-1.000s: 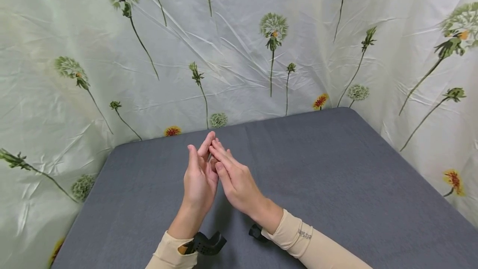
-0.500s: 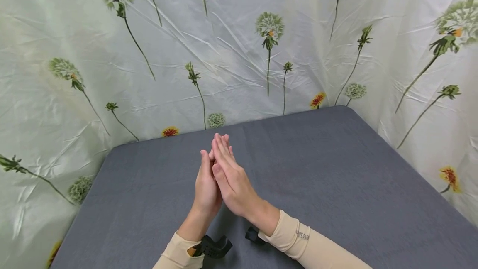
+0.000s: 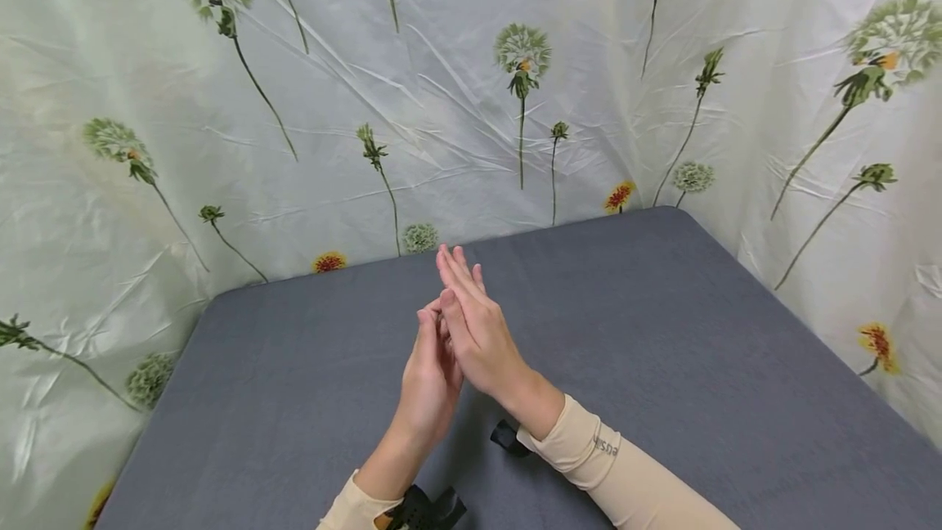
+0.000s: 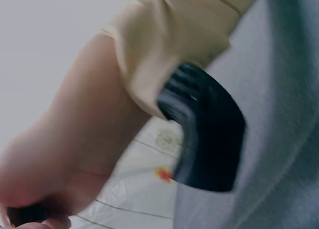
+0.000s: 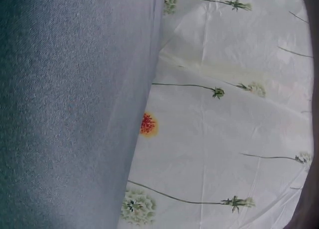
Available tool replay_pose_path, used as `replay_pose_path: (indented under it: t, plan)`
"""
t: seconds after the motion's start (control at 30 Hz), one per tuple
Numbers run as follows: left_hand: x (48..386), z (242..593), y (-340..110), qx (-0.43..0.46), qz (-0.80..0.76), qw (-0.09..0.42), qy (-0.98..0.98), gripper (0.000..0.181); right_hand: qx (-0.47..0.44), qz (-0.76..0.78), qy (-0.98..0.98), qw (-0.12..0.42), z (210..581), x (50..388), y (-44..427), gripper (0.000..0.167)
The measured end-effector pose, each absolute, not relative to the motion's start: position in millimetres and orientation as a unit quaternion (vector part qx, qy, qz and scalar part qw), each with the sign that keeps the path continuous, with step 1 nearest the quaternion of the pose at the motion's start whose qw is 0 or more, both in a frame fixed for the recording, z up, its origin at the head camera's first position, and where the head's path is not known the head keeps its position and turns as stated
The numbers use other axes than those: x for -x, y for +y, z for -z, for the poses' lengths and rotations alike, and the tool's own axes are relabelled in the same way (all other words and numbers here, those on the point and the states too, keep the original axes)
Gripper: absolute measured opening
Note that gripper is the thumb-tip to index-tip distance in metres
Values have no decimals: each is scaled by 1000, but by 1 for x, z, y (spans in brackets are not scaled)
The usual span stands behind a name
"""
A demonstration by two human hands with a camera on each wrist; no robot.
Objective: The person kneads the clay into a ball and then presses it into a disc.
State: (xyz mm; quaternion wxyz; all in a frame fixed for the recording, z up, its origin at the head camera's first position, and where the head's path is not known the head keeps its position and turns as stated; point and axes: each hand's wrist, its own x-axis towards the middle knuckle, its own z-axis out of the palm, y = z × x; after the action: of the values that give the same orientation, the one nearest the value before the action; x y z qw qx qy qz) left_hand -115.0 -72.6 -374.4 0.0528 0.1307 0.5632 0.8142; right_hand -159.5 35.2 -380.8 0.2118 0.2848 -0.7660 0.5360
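Two bare hands meet above the grey surface in the head view. The right hand (image 3: 482, 338) leans to the upper left, its fingers extended past the left fingertips. Against its palm side rests the left hand (image 3: 432, 375), thumb raised and the other fingers partly hidden, slightly bent. No object shows between them, though the space between the palms is mostly hidden. Part of a hand (image 4: 65, 164), a cream sleeve (image 4: 159, 45) and a black wrist device (image 4: 212, 134) fill much of the left wrist view. Neither hand can be made out in the right wrist view.
The grey cloth-covered surface (image 3: 625, 334) extends around the hands, with rounded far corners. A pale curtain (image 3: 456, 105) printed with dandelions and orange flowers hangs behind it and at both sides. Black devices sit at both wrists.
Both hands have shifted right in the head view. The left hand has slid lower against the right, so the right fingertips now stand clearly above the left ones.
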Motion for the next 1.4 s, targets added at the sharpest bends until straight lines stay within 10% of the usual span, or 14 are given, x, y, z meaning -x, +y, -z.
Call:
replay_pose_path:
  t: [1.1,1.4]
  plan:
    - [127,348,-111,-89,-839,-59,533,72,-380,-512,-759,132,393,123,4,58]
    - [133,355,-115,-126,-829,-14,545,79,-420,-515,-732,150,392,115,2,61]
